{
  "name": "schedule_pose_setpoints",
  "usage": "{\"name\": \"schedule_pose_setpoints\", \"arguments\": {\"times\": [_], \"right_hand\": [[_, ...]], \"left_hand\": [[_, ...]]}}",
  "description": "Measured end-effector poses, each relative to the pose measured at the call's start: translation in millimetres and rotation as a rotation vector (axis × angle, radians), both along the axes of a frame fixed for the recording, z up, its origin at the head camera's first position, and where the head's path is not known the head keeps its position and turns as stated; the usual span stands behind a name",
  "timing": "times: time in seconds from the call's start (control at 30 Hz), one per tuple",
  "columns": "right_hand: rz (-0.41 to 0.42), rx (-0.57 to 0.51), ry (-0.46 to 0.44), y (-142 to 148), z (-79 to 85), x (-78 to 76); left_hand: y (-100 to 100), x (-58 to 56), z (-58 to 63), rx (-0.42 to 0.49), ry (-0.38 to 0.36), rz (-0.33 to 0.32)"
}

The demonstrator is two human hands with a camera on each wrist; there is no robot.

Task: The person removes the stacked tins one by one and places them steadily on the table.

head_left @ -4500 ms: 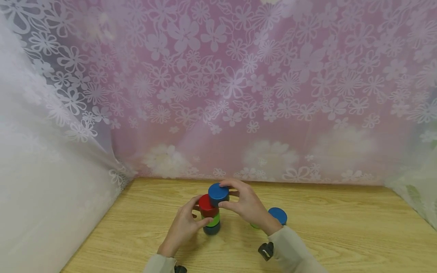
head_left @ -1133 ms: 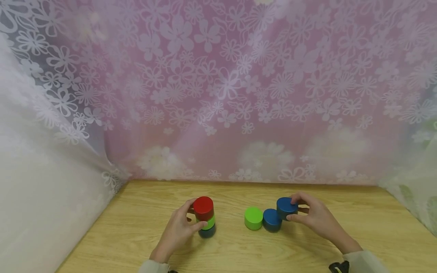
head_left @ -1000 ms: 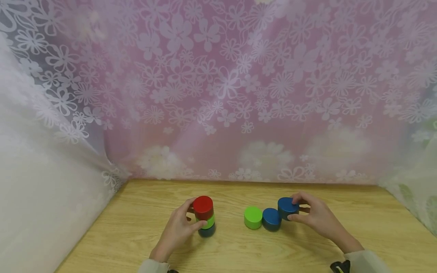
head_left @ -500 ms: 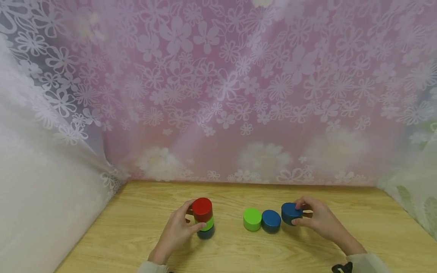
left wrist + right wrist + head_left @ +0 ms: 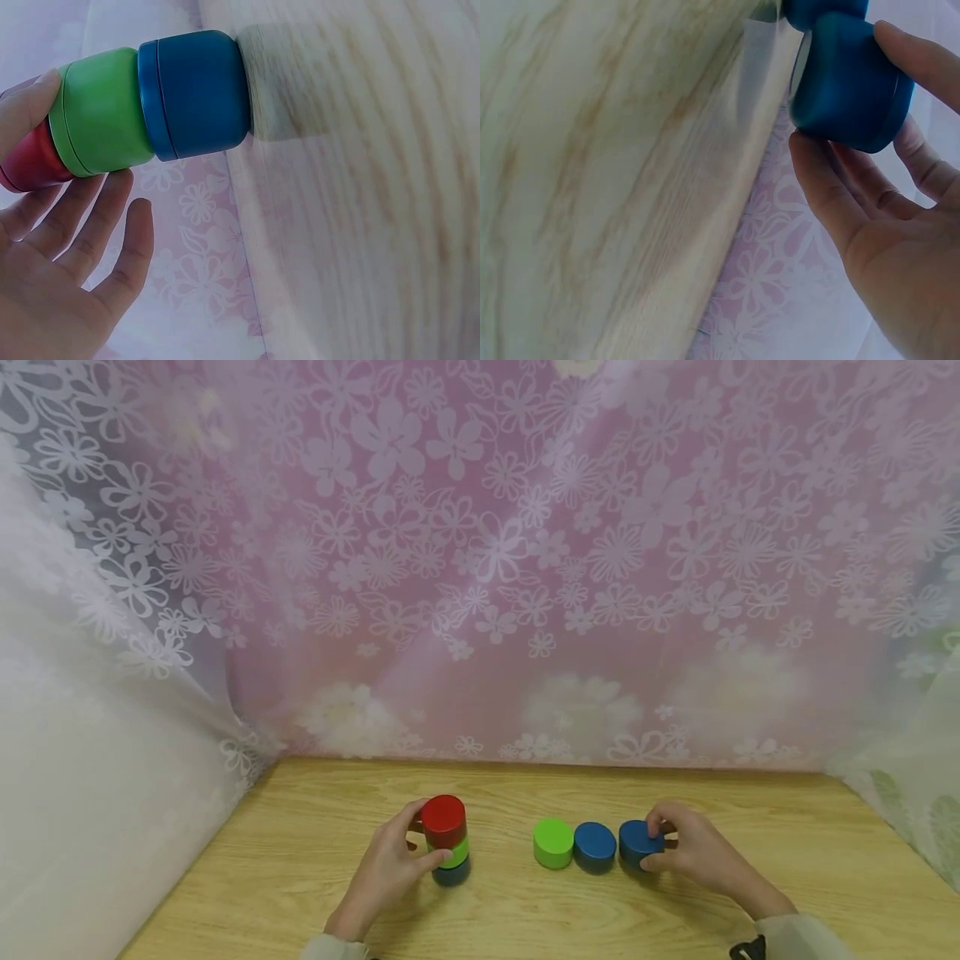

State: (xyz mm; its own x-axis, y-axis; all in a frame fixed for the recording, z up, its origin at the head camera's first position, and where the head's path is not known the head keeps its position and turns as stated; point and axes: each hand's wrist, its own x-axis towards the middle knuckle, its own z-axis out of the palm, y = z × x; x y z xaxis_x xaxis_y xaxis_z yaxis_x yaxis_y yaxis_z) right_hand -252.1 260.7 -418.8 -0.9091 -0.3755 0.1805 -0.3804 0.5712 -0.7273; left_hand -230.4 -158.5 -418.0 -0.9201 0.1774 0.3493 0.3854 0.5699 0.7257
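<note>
My left hand (image 5: 390, 864) grips a stack of small round lidded tins, thumb and fingers around its upper part. A red tin (image 5: 443, 818) tops the stack, a green tin (image 5: 105, 112) lies in the middle, and a blue tin (image 5: 199, 94) stands at the bottom on the table. My right hand (image 5: 701, 852) pinches another blue tin (image 5: 637, 843) between thumb and fingers, upright and low at the table. To its left sit a second loose blue tin (image 5: 595, 847) and a loose green tin (image 5: 553, 843), side by side in a row.
The wood-grain table (image 5: 510, 918) ends at a pink flowered curtain (image 5: 480, 610) along the back. Pale sheeting (image 5: 90, 793) hangs at the left, and a similar sheet (image 5: 918, 777) at the right.
My right hand has carried the blue tin from over the red tin to the right, then down beside the other blue tin. My left hand has stayed on the stack.
</note>
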Motion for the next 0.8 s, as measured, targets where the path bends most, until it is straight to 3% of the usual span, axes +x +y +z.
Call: {"name": "schedule_pose_setpoints", "arguments": {"times": [0.8], "right_hand": [[0.022, 0.043, -0.031, -2.0, -10.0, -6.2]], "left_hand": [[-0.5, -0.2, -0.5, -0.010, 0.011, -0.004]]}}
